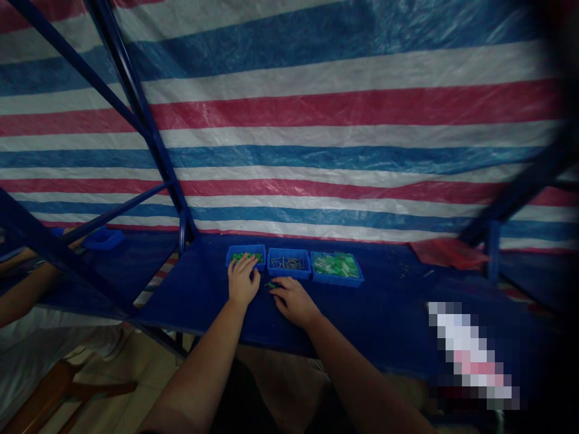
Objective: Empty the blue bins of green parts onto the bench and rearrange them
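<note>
Three small blue trays stand in a row on the blue table. My left hand (pixel 243 282) reaches over the front of the left tray (pixel 228 259), its fingers stretched over small green pieces (pixel 256 258) and its thumb apart. Whether its fingertips touch a piece is hard to see. Thin metal pins or screws (pixel 287 263) lie in the middle tray (pixel 289 274). My right hand (pixel 295 299) rests in front of that tray, its fingers closed on a small green piece (pixel 272 285) with a thin metal end. In the right tray (pixel 339 280) are green and clear-looking pieces (pixel 337 264).
Blue metal posts (pixel 158 144) frame the blue table (pixel 362 325), with a striped plastic sheet (pixel 339 108) behind. A red sheet (pixel 450 252) lies at the back right. At the left, another person's arm (pixel 34 283) is near a blue tray (pixel 105 239). A wooden stool (pixel 56 392) stands below.
</note>
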A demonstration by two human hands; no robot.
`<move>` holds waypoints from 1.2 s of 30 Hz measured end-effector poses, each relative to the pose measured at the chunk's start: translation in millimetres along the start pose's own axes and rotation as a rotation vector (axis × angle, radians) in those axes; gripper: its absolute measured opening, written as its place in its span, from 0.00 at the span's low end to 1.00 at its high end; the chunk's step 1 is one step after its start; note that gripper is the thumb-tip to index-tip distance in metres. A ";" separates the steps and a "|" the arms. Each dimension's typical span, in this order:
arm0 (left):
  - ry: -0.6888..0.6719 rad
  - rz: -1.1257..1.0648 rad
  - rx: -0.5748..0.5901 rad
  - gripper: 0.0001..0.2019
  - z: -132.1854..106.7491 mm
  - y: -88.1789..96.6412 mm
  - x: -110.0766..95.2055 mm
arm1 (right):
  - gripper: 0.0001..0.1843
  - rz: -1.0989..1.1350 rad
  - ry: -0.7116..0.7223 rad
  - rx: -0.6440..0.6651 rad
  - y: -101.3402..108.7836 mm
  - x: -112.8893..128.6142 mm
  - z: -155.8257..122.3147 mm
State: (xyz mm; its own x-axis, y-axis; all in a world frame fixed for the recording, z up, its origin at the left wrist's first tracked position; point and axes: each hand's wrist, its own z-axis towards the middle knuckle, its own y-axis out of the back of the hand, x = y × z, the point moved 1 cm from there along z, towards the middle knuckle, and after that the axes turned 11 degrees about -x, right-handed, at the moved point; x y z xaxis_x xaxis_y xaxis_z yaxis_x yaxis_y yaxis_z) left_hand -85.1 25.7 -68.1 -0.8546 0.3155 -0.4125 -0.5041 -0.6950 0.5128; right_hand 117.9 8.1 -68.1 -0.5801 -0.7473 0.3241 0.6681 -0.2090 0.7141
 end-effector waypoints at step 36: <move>-0.137 -0.302 0.236 0.15 -5.8 -5.2 -23.9 | 0.07 0.160 -0.096 -0.465 4.3 -12.2 3.3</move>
State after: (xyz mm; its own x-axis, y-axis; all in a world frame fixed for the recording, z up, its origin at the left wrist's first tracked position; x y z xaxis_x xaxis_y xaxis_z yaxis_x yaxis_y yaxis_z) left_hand -61.4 18.0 -65.3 -0.6641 0.5773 -0.4750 -0.7363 -0.3951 0.5493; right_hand 126.4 18.4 -67.0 -0.4787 -0.7361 0.4785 0.8767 -0.3719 0.3051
